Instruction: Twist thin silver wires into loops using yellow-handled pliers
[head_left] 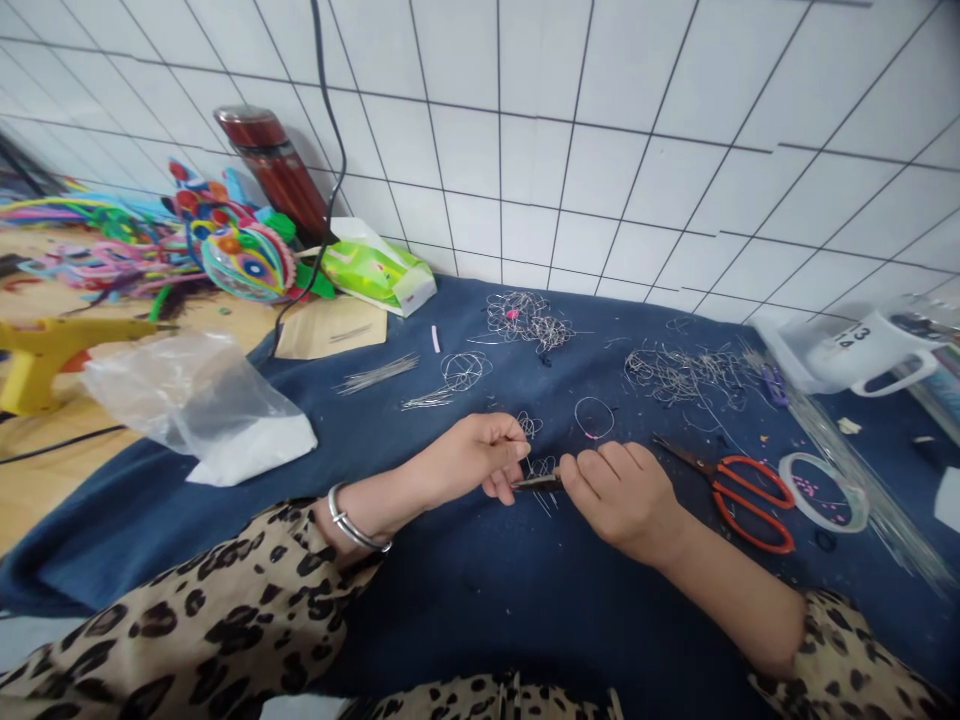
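My left hand (491, 455) is closed in a pinch on a thin metal wire, little of which shows. My right hand (622, 495) wraps round small dark pliers (541, 482); their handles are hidden in the palm and their jaws point left, close to my left fingertips. Short wire pieces (547, 505) lie just under the jaws. A wire coil (529, 425) rests behind my left fingers. Behind my right hand lies a thin wire ring (595, 418) with a bit of pink on it.
Orange-handled scissors (754, 490) and a clear round dish (862, 505) with pink bits lie right. Tangled wire (525, 320) and straight wires (379, 374) spread behind. On the left are a plastic bag (202, 390) and a yellow glue gun (52, 360). A white mug (862, 350) stands far right.
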